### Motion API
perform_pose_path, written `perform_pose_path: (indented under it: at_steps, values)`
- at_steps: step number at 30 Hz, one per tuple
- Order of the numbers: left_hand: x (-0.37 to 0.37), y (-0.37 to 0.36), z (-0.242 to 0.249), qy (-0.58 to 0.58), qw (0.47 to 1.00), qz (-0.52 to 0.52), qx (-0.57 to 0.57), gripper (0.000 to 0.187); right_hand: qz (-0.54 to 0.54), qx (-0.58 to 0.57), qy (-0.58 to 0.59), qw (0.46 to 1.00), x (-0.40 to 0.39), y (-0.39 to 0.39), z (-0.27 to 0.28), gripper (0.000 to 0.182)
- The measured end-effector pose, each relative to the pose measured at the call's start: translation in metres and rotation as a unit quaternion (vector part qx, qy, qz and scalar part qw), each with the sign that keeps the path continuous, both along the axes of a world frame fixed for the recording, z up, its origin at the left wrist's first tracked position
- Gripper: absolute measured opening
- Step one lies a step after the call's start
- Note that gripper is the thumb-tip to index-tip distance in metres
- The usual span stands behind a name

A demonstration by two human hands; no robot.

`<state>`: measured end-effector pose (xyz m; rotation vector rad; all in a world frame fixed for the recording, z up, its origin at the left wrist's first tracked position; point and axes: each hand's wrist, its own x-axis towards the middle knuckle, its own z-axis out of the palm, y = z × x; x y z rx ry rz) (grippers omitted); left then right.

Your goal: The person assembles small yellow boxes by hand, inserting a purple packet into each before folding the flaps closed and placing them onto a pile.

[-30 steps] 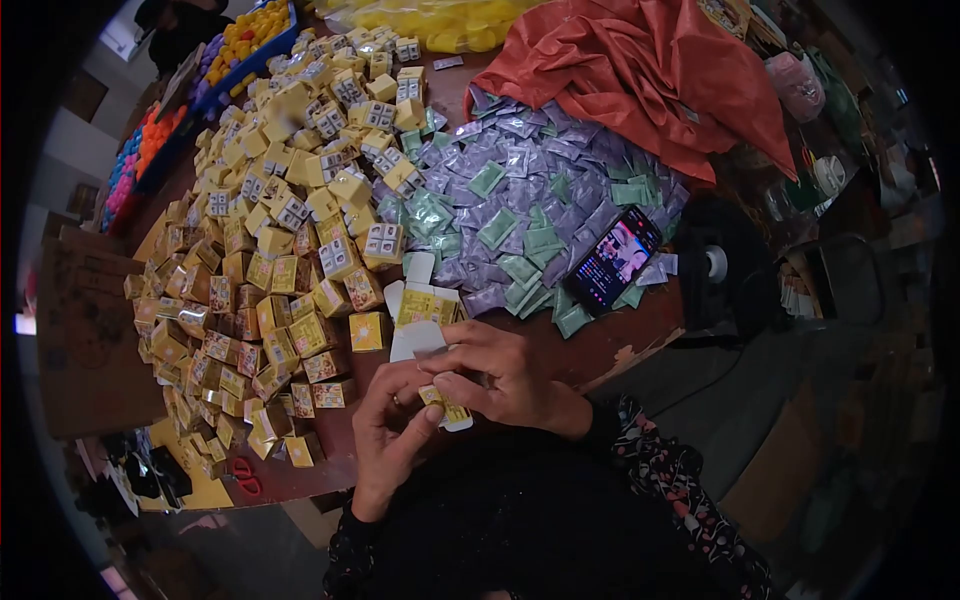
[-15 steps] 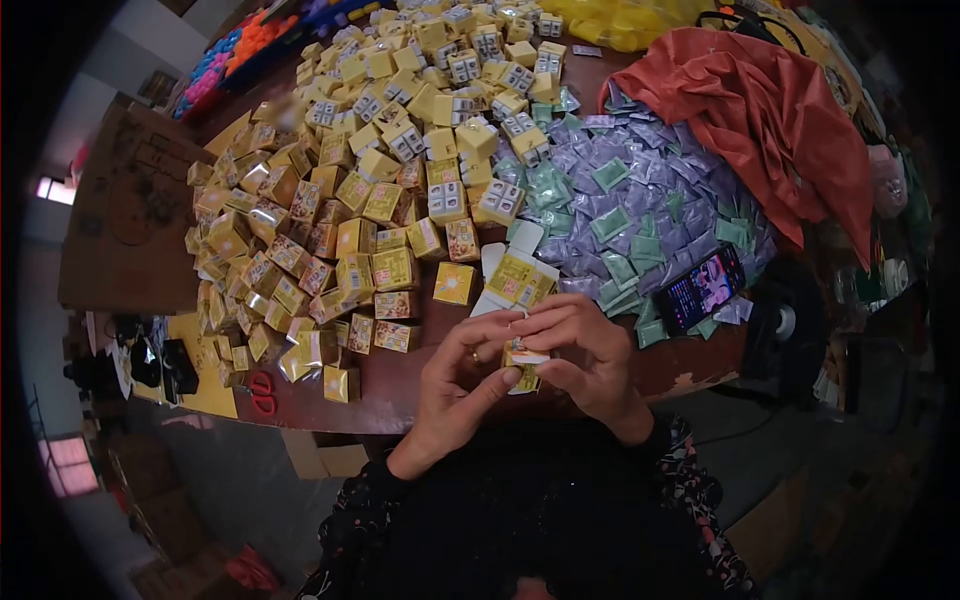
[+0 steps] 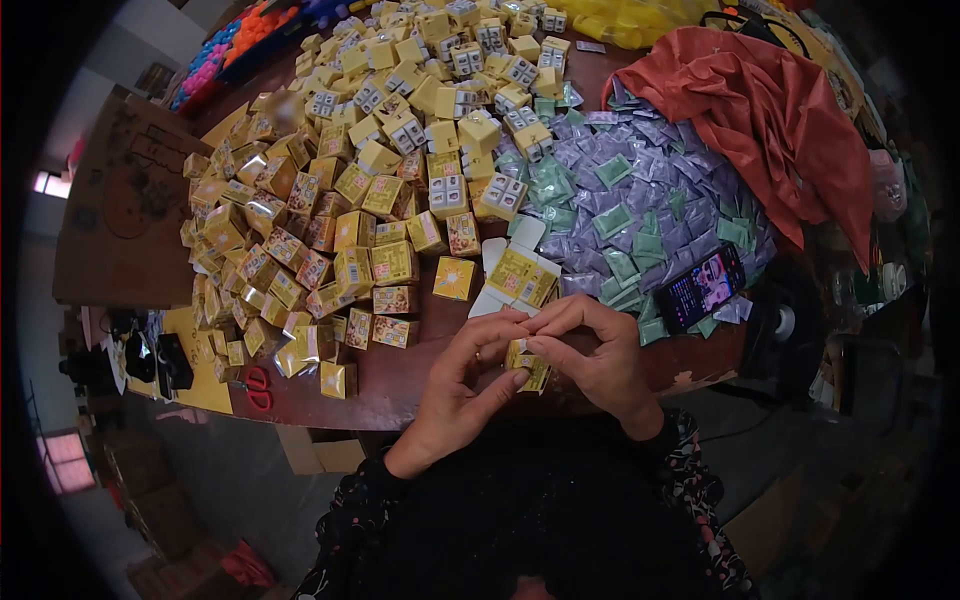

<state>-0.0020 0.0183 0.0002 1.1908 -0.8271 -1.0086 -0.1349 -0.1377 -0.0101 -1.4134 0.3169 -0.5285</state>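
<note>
Our right hand (image 3: pixel 606 362) has moved its thumb upward and, with our left hand (image 3: pixel 454 395), clamps the yellow box (image 3: pixel 537 375) between them.

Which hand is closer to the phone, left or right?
The right hand. It is below the phone and to its left in the picture; the left hand is also lower, but farther left, beyond the right one.

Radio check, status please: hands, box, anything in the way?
Left hand and right hand holding small yellow box. Unfolded carton lying just beyond. Nothing visibly blocking the hands.
</note>
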Motion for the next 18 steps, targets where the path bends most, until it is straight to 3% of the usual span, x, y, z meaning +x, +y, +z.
perform_pose_path:
  at_steps: [2, 5, 8, 11, 14, 17, 18]
  values:
    - [0.000, -0.001, 0.002, 0.008, 1.000, -0.002, 0.011, 0.040, -0.005, -0.038, 0.026, 0.999, -0.003, -0.001, -0.003, 0.012]
    - [0.000, -0.001, -0.002, 0.006, 1.000, -0.006, -0.014, 0.038, 0.000, -0.170, -0.015, 0.985, -0.004, -0.007, -0.006, 0.014]
    - [-0.002, 0.000, -0.001, 0.023, 1.000, 0.001, -0.019, 0.030, 0.004, -0.230, -0.096, 0.968, -0.002, -0.012, -0.005, 0.014]
    - [-0.003, -0.003, 0.001, 0.040, 0.999, 0.017, -0.022, 0.023, -0.035, -0.227, -0.104, 0.968, 0.001, -0.005, -0.009, 0.013]
    - [0.000, 0.002, -0.006, 0.029, 1.000, 0.007, -0.002, 0.029, -0.017, -0.264, -0.091, 0.960, -0.002, -0.011, -0.009, 0.014]
    - [0.016, 0.002, 0.009, -0.245, 0.968, -0.043, 0.026, 0.046, 0.072, -0.262, -0.010, 0.962, -0.012, -0.025, 0.004, 0.025]
    - [0.016, 0.000, 0.017, -0.255, 0.965, -0.041, 0.036, 0.052, 0.090, -0.267, 0.013, 0.959, -0.012, -0.027, 0.010, 0.031]
